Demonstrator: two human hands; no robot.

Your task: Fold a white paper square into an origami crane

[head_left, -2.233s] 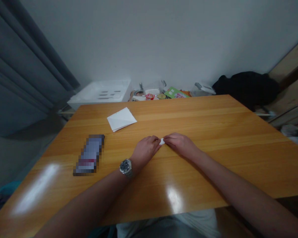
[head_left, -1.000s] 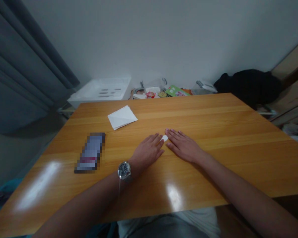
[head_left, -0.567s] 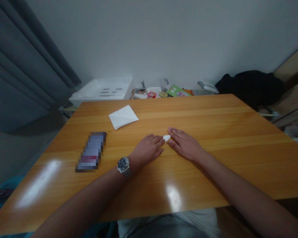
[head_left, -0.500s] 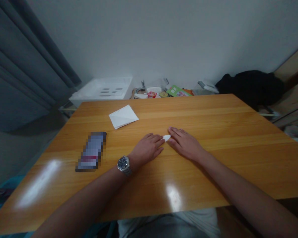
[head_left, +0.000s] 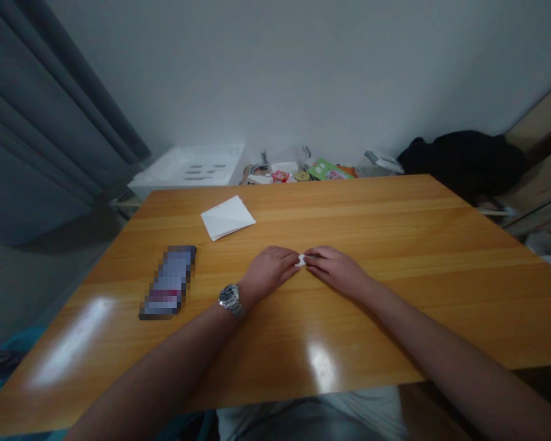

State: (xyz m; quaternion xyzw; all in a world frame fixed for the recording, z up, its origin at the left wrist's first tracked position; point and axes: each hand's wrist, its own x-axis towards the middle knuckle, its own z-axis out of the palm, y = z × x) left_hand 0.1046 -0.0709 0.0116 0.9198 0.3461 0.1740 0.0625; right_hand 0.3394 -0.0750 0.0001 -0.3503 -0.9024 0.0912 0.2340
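Note:
Between my fingertips, near the middle of the wooden table (head_left: pixel 349 343), is a small piece of white paper (head_left: pixel 302 260). Only a little of it shows; the ends are covered by my fingers. My left hand (head_left: pixel 270 269), with a metal watch (head_left: pixel 230 297) on the wrist, pinches its left end. At its right end, the thumb and fingers of my right hand (head_left: pixel 333 269) are closed on it. Both hands rest low over the tabletop with the fingertips almost meeting.
A stack of white paper sheets (head_left: pixel 228 218) lies toward the back left. Left of my hands is a phone (head_left: pixel 169 282), its screen pixelated. Beyond the far edge stand a white tray (head_left: pixel 188 165), a green booklet (head_left: pixel 328 169) and a dark cloth heap (head_left: pixel 463 159).
My right hand has shifted slightly left and its flattened fingers have drawn together round the paper. My left fingers have also closed into a pinch. Less of the paper shows now.

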